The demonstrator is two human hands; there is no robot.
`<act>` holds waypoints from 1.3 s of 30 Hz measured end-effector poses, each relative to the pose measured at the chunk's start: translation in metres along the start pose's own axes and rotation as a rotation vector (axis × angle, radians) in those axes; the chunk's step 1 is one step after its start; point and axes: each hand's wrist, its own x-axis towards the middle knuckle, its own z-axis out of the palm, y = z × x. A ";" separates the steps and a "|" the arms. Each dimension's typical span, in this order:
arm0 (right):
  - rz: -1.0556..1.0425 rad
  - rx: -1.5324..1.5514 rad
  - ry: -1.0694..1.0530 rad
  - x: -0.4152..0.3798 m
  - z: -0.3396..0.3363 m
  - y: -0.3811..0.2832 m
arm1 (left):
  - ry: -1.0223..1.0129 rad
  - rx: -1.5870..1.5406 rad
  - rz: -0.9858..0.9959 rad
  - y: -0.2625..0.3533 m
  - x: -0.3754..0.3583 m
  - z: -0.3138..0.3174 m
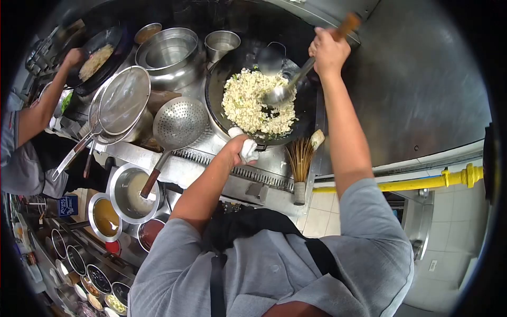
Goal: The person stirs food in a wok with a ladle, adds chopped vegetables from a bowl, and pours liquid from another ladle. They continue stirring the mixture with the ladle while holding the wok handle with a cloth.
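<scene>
A dark wok [214, 95] holds fried rice [245, 98] with green bits. My left hand [240, 150] is closed on a folded white cloth [248, 150] at the wok's near rim. Above the wok's right side, my right hand [329, 52] grips the handle of a metal ladle [277, 96], and its bowl rests against the rice. The wooden end of the handle [348, 24] sticks out past my right hand. A bamboo brush [300, 169] lies to the right of the cloth, near the counter's front edge.
Left of the wok are a perforated skimmer [180, 122], mesh strainers [125, 99] and metal pots [168, 50]. A co-worker's hand [75, 56] is at another wok [113, 39], far left. Bowls of liquid [107, 217] stand lower left. A yellow pipe [412, 183] runs along the right.
</scene>
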 end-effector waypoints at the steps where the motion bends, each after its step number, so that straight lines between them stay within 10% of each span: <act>1: -0.059 0.047 0.101 -0.008 -0.006 0.014 | 0.044 0.009 -0.072 0.007 -0.017 0.014; 3: -0.200 -0.087 0.237 -0.038 -0.038 0.096 | 0.000 0.019 -0.115 0.004 0.000 0.004; 8: 0.466 0.129 0.044 -0.006 -0.021 -0.035 | 0.032 -0.125 0.015 -0.032 -0.076 0.057; 12: 0.266 -0.085 0.089 -0.054 -0.012 -0.093 | 0.047 -0.127 -0.039 -0.030 -0.137 0.083; 16: 0.139 0.099 0.258 -0.068 -0.038 0.037 | 0.034 -0.014 0.155 -0.047 -0.032 0.009; 22: 0.099 0.147 0.118 -0.056 -0.032 -0.107 | 0.217 -0.044 0.087 -0.078 -0.158 0.043; 26: 0.041 0.002 0.272 -0.115 -0.029 0.014 | -0.151 -0.062 0.039 -0.037 -0.032 -0.005; 28: -0.001 0.029 0.184 -0.099 -0.037 0.045 | 0.087 0.003 0.199 -0.057 -0.049 0.008; 32: 0.078 0.272 0.134 -0.066 -0.038 -0.069 | 0.164 0.091 0.201 -0.091 -0.168 0.034; 34: 0.148 0.242 0.144 -0.090 -0.038 -0.086 | 0.214 0.025 -0.020 -0.068 -0.162 0.042; 35: 0.131 0.114 0.174 -0.109 -0.032 -0.060 | -0.154 -0.205 -0.104 -0.052 -0.124 0.020; 39: 0.047 0.144 0.178 -0.108 -0.039 0.015 | -0.045 0.000 0.172 -0.047 -0.041 -0.008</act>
